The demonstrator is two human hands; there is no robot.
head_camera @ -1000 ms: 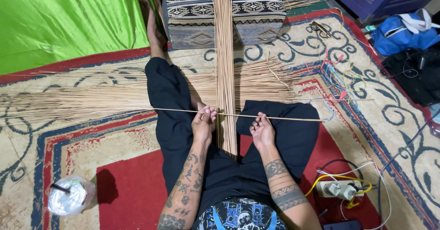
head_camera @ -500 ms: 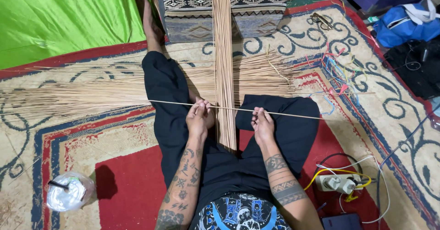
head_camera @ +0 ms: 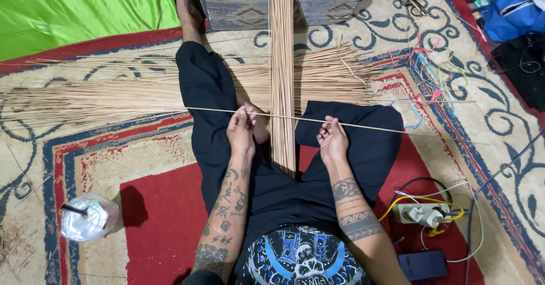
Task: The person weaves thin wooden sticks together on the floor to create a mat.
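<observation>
I sit on a patterned carpet with a long upright bundle of thin pale sticks point(head_camera: 282, 63) running away from me between my legs. A single thin stick point(head_camera: 392, 129) lies crosswise over the bundle, held at both sides. My left hand point(head_camera: 243, 131) pinches it just left of the bundle. My right hand point(head_camera: 333, 140) pinches it just right of the bundle. A wide layer of similar sticks point(head_camera: 108, 97) lies crosswise beneath, spreading far to the left and to the right.
A clear plastic cup with a straw point(head_camera: 86, 218) stands at lower left. A power strip with cables point(head_camera: 423, 212) and a dark phone point(head_camera: 423, 264) lie at lower right. A green sheet point(head_camera: 74, 9) covers the upper left; a patterned cushion point(head_camera: 250, 1) and coloured strings point(head_camera: 426, 69) lie ahead.
Both hands stay on the crosswise stick beside the bundle with only slight shifts of the fingers. The view has dipped a little.
</observation>
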